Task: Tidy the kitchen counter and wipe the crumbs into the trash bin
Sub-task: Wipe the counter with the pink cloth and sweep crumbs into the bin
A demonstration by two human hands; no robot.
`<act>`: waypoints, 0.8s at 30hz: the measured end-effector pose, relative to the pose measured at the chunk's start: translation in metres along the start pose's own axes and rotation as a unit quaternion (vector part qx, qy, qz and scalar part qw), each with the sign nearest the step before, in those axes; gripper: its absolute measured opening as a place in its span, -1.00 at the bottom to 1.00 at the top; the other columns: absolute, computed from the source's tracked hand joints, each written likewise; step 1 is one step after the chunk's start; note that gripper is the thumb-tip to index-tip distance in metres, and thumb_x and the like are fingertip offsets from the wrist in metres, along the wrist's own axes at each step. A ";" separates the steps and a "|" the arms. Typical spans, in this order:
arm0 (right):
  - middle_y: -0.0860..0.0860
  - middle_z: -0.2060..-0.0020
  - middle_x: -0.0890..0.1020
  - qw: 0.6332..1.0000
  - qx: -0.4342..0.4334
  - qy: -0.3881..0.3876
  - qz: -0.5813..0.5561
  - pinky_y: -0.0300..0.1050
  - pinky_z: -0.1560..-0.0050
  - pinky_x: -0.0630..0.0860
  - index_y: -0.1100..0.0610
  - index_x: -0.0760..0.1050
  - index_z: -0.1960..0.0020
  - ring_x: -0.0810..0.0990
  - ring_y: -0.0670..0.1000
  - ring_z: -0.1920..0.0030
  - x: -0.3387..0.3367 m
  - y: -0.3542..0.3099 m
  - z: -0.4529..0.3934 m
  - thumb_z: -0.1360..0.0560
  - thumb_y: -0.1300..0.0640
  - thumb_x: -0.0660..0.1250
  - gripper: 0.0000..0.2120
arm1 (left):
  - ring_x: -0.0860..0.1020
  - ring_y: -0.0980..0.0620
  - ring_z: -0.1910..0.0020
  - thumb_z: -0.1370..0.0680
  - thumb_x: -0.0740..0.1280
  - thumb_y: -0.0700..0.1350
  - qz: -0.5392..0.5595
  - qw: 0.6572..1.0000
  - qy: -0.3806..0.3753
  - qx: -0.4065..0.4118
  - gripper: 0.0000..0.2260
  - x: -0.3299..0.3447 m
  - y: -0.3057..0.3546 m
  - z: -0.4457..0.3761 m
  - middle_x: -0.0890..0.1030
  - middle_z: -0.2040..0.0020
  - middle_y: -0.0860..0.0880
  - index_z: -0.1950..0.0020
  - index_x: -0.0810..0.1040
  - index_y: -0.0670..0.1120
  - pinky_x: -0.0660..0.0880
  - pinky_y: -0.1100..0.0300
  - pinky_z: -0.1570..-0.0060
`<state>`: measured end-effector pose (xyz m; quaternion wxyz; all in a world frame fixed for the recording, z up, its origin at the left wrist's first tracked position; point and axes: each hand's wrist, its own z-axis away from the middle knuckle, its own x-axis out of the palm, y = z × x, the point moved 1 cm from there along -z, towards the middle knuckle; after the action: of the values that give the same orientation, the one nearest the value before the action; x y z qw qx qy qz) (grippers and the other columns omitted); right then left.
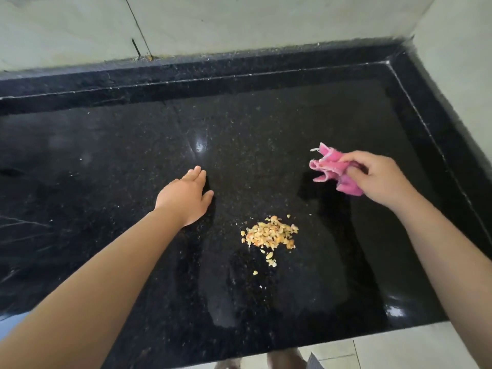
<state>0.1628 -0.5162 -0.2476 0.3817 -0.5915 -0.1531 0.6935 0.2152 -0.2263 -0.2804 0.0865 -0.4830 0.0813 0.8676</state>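
One crumb pile (270, 234) mid-bench (106, 155): I'd sweep the balled pink cloth (331, 169) my right grip (379, 177) clutches toward the front edge, flat empty left grip (186, 198) cupping.

A home kitchen. A polished black granite counter (106, 161) with a raised black rim fills the frame, meeting pale tiled walls (239, 20) at the top and right. Light floor tiles (386, 350) show at bottom right.
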 end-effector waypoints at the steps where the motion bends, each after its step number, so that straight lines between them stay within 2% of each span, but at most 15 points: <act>1: 0.15 -0.09 0.52 1.000 0.020 0.012 -0.002 -0.54 0.44 0.41 0.19 0.53 -0.14 0.50 -0.10 0.29 0.009 0.004 0.002 -0.54 0.40 0.13 -0.71 | 0.04 0.03 -0.54 -0.66 -0.03 0.01 -0.010 1.000 0.013 0.015 -0.51 0.002 0.001 0.005 -0.09 -0.57 0.01 -0.55 -0.06 -0.10 0.19 0.15 -0.43; 3: 0.21 -0.12 0.50 0.997 0.051 0.051 0.042 -0.60 0.40 0.36 0.23 0.51 -0.14 0.41 -0.19 0.30 0.028 0.012 0.016 -0.54 0.38 0.11 -0.72 | 0.04 0.05 -0.54 -0.66 -0.03 -0.01 -0.011 0.998 0.035 0.055 -0.52 0.011 0.005 0.018 -0.08 -0.57 0.03 -0.55 -0.04 -0.09 0.15 0.19 -0.44; 5: 0.20 -0.09 0.47 0.992 0.077 0.077 0.056 -0.54 0.31 0.31 0.20 0.48 -0.16 0.33 -0.24 0.30 0.044 0.015 0.033 -0.55 0.34 0.12 -0.74 | -0.01 0.08 -0.55 -0.66 -0.03 -0.03 -0.008 0.995 0.042 0.089 -0.54 0.022 0.008 0.034 -0.06 -0.57 0.04 -0.55 0.00 -0.09 0.09 0.23 -0.46; 8: 0.10 0.02 0.38 0.988 0.115 0.098 0.036 -0.52 0.35 0.34 0.18 0.46 -0.16 0.36 -0.22 0.31 0.068 0.006 0.062 -0.57 0.29 0.11 -0.77 | -0.04 0.09 -0.55 -0.66 -0.04 -0.05 -0.009 0.995 0.047 0.092 -0.55 0.034 0.004 0.049 -0.02 -0.57 0.01 -0.54 0.04 -0.11 0.02 0.26 -0.48; 9: 0.08 0.05 0.39 0.987 0.118 0.097 0.042 -0.48 0.30 0.33 0.19 0.46 -0.15 0.39 -0.16 0.28 0.077 0.001 0.070 -0.58 0.28 0.12 -0.78 | 0.00 0.07 -0.55 -0.66 -0.02 -0.07 -0.002 0.995 0.046 0.094 -0.56 0.037 -0.002 0.053 0.03 -0.56 -0.01 -0.53 0.09 -0.14 0.05 0.25 -0.48; 10: 0.08 0.06 0.42 0.988 0.119 0.087 0.040 -0.37 0.22 0.35 0.19 0.46 -0.16 0.41 -0.09 0.20 0.086 -0.004 0.076 -0.58 0.26 0.12 -0.79 | 0.11 0.03 -0.53 -0.65 0.04 -0.11 0.003 0.992 0.069 0.109 -0.59 0.043 -0.007 0.056 0.15 -0.54 -0.06 -0.50 0.21 -0.18 0.14 0.23 -0.46; 11: 0.09 0.05 0.47 0.990 0.117 0.080 0.023 -0.29 0.18 0.35 0.19 0.46 -0.16 0.42 -0.05 0.13 0.094 -0.007 0.082 -0.57 0.26 0.13 -0.79 | 0.31 -0.03 -0.45 -0.61 0.13 -0.17 -0.012 0.987 0.094 0.132 -0.63 0.045 -0.010 0.059 0.34 -0.45 -0.12 -0.39 0.39 -0.24 0.31 0.18 -0.37; 12: 0.10 0.02 0.52 0.989 0.121 0.084 -0.005 -0.27 0.20 0.35 0.19 0.47 -0.15 0.43 -0.04 0.10 0.099 -0.013 0.087 -0.57 0.27 0.14 -0.79 | 0.49 -0.09 -0.31 -0.52 0.23 -0.19 -0.021 0.982 0.114 0.151 -0.67 0.045 -0.017 0.060 0.52 -0.30 -0.18 -0.22 0.55 -0.28 0.47 0.12 -0.22; 13: 0.10 0.00 0.55 0.986 0.129 0.099 -0.037 -0.32 0.26 0.35 0.20 0.48 -0.13 0.45 -0.05 0.12 0.097 -0.013 0.088 -0.56 0.28 0.14 -0.80 | 0.55 -0.13 -0.23 -0.46 0.26 -0.20 -0.027 0.976 0.139 0.167 -0.69 0.047 -0.020 0.059 0.58 -0.21 -0.21 -0.14 0.60 -0.30 0.53 0.06 -0.13; 14: 0.09 0.00 0.56 0.980 0.135 0.128 -0.064 -0.39 0.31 0.34 0.22 0.48 -0.11 0.45 -0.07 0.17 0.091 -0.017 0.088 -0.56 0.30 0.15 -0.81 | 0.49 -0.13 -0.31 -0.52 0.23 -0.20 -0.027 0.980 0.113 0.160 -0.67 0.045 -0.023 0.061 0.52 -0.30 -0.22 -0.22 0.54 -0.30 0.46 0.08 -0.23; 15: 0.09 0.01 0.56 0.974 0.136 0.162 -0.079 -0.46 0.36 0.34 0.24 0.49 -0.09 0.45 -0.09 0.22 0.084 -0.019 0.088 -0.55 0.31 0.15 -0.82 | 0.30 -0.08 -0.46 -0.61 0.13 -0.17 -0.038 0.983 0.090 0.153 -0.63 0.046 -0.026 0.062 0.33 -0.45 -0.18 -0.39 0.38 -0.27 0.27 0.14 -0.40; 17: 0.11 0.02 0.54 0.968 0.124 0.204 -0.082 -0.55 0.35 0.38 0.26 0.48 -0.07 0.49 -0.09 0.23 0.069 -0.018 0.079 -0.55 0.33 0.15 -0.83 | -0.04 0.01 -0.56 -0.67 -0.04 -0.07 -0.052 0.989 0.020 0.140 -0.55 0.048 -0.033 0.059 -0.01 -0.56 -0.07 -0.54 0.03 -0.18 -0.06 0.21 -0.50; 19: 0.15 -0.02 0.53 0.979 0.103 0.173 -0.025 -0.44 0.19 0.45 0.25 0.47 -0.11 0.56 0.00 0.13 0.067 -0.018 0.064 -0.55 0.32 0.15 -0.81 | -0.12 0.01 -0.56 -0.67 -0.09 -0.04 -0.111 0.981 0.018 0.157 -0.53 0.049 -0.038 0.057 -0.11 -0.57 -0.07 -0.55 -0.09 -0.16 -0.12 0.21 -0.50; 23: 0.16 -0.19 0.38 0.993 0.099 0.058 0.013 -0.25 0.10 0.58 0.15 0.44 -0.24 0.60 0.06 0.14 0.083 -0.022 0.048 -0.59 0.27 0.11 -0.73 | -0.13 0.00 -0.55 -0.67 -0.10 -0.05 -0.140 0.974 0.006 0.180 -0.52 0.049 -0.043 0.053 -0.14 -0.56 -0.09 -0.55 -0.14 -0.18 -0.13 0.21 -0.50; 24: 0.14 -0.18 0.36 0.994 0.097 0.044 0.012 -0.27 0.16 0.59 0.15 0.44 -0.23 0.58 0.04 0.16 0.087 -0.026 0.049 -0.59 0.27 0.11 -0.74 | -0.13 -0.01 -0.55 -0.67 -0.10 -0.06 -0.144 0.973 0.002 0.179 -0.52 0.050 -0.043 0.053 -0.14 -0.56 -0.09 -0.54 -0.14 -0.18 -0.13 0.21 -0.50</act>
<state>0.1250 -0.4260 -0.2791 0.4355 -0.5837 -0.0613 0.6825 0.1556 -0.1687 -0.2974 0.2955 -0.4680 0.1654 0.8163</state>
